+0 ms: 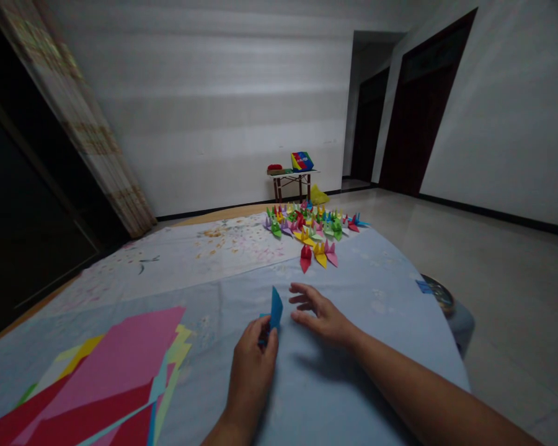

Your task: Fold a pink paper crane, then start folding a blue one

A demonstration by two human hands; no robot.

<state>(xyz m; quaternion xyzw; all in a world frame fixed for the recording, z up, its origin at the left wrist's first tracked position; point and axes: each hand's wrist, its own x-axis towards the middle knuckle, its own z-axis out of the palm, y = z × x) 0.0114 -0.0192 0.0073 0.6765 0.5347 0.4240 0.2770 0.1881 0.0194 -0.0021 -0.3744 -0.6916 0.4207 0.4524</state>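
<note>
My left hand pinches a small folded piece of blue paper between thumb and fingers, holding it up above the table. Part of the paper is hidden behind the fingers. Just to the right, my right hand hovers with its fingers apart and holds nothing; a narrow gap separates it from the paper. Beyond the hands, a red paper crane, a yellow paper crane and a pink paper crane stand close together on the cloth.
Many more coloured paper cranes crowd the table's far right side. Sheets of coloured paper lie in a loose pile at the left. A patterned cloth covers the table. A stool is beside its right edge; a small side table stands by the wall.
</note>
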